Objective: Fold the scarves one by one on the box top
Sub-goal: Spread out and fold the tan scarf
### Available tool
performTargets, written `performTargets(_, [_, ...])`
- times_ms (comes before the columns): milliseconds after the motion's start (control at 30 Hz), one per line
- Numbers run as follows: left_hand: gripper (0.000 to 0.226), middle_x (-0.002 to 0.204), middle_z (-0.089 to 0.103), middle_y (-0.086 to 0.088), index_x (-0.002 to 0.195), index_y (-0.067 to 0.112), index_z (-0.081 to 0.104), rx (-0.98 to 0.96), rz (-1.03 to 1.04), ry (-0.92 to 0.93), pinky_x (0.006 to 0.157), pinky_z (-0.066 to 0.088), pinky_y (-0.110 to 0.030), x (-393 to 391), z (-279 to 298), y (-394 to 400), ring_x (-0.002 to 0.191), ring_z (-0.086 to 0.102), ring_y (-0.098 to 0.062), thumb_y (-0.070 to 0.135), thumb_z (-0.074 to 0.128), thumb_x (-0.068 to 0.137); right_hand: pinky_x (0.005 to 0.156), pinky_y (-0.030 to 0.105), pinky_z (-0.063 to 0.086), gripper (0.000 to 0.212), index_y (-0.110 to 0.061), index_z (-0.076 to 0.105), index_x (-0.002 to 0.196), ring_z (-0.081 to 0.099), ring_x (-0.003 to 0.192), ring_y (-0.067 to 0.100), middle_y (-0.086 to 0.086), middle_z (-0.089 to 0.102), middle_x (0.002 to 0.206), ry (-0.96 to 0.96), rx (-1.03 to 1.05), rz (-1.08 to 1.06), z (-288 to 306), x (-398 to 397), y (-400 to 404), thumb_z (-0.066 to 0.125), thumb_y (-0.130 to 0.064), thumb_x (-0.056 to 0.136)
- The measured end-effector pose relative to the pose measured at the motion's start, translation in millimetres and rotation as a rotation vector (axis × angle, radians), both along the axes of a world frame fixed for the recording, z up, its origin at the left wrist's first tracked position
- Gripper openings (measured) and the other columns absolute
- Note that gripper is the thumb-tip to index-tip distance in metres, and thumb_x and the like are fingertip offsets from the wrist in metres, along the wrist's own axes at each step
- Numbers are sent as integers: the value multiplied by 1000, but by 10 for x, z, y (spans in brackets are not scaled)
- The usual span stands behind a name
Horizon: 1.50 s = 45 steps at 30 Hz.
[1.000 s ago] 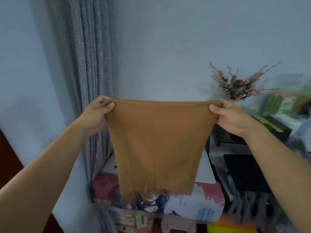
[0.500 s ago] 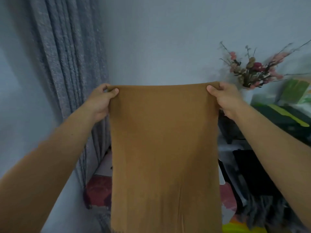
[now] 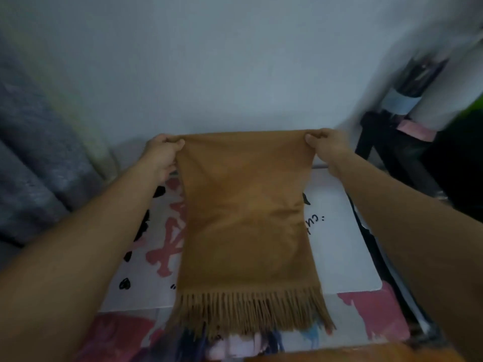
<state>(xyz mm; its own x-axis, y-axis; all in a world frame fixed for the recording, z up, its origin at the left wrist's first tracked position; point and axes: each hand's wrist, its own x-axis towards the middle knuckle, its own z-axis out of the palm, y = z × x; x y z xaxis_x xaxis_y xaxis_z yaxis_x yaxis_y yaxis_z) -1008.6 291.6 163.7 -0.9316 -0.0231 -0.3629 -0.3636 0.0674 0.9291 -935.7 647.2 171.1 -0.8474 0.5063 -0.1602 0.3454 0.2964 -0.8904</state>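
Both hands, left [image 3: 160, 152] and right [image 3: 328, 147], pinch the scarf [image 3: 245, 218] by its top corners over the box [image 3: 339, 246]: doubled already, by my reading, further folds remain.

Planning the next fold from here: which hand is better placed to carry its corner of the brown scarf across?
Neither clearly. Left hand and right hand each pinch a top corner of the brown scarf at matching height over the box top. The left looks marginally better, since dark clutter crowds the right side.
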Motion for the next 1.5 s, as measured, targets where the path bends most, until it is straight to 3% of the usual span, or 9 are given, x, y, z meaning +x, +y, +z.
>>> performTargets(333, [20,109,67,-8,113,11,65,-140,24,26,75,59,-33,-779,-703,157,87,67,-19,18,69,95,83,37,59,5,-15,64,93,64,84,20,12,66,104,-96,-60,-82,-625,-511,111,65,-18,97])
performTargets(433, [48,131,59,-8,132,17,56,-405,67,68,96,53,-37,-733,-880,168,112,61,-26,35,72,90,81,33,57,33,-14,54,130,63,89,18,11,59,122,-78,-139,-135,-733,-455,58,62,-18,98])
performTargets(567, [59,133,52,-19,139,14,45,-700,-31,-31,98,50,-45,289,-1330,55,115,56,-38,38,68,90,83,31,47,51,-11,43,142,58,105,24,11,56,129,-344,87,-117,-1077,331,-152,63,-16,95])
performTargets(767, [62,136,56,-16,140,9,42,-698,-25,-265,99,51,-52,1916,-1777,-104,119,56,-37,34,70,91,103,46,48,60,-7,40,144,56,121,33,16,55,137,-608,-102,-129,-1586,1863,-535,66,-30,95])
performTargets(1033, [50,121,67,-14,131,13,56,-12,-13,-590,92,56,-46,1961,-1519,-96,104,67,-32,21,78,87,73,31,55,40,3,58,131,68,91,24,17,66,123,-455,-560,-104,-1576,2002,-335,67,-9,93])
performTargets(1133, [36,120,66,-14,128,14,53,161,41,-559,90,54,-46,2224,-1326,-38,107,64,-33,12,66,95,83,36,57,36,1,58,130,68,102,27,14,69,120,-415,-641,-73,-1463,2216,-286,61,-9,96])
performTargets(1267, [38,125,66,-19,130,-3,57,103,122,-610,96,53,-51,2822,-1183,-63,105,66,-35,6,66,94,62,38,57,28,-1,62,120,70,91,33,18,72,106,-479,-570,-79,-1288,2759,-313,64,-14,95])
performTargets(1400, [26,105,73,-24,115,2,66,88,79,-676,65,62,-45,3387,-1179,-181,85,73,-37,4,70,90,62,36,58,27,-10,62,117,71,87,31,13,73,100,-634,-535,-47,-1176,3279,-313,68,-23,94])
performTargets(1500, [49,111,74,-16,125,7,62,100,15,-701,89,56,-51,3525,-1290,-297,103,69,-37,5,78,79,74,41,59,38,-10,53,126,67,97,31,12,68,110,-673,-547,-58,-1189,3446,-362,68,-24,94])
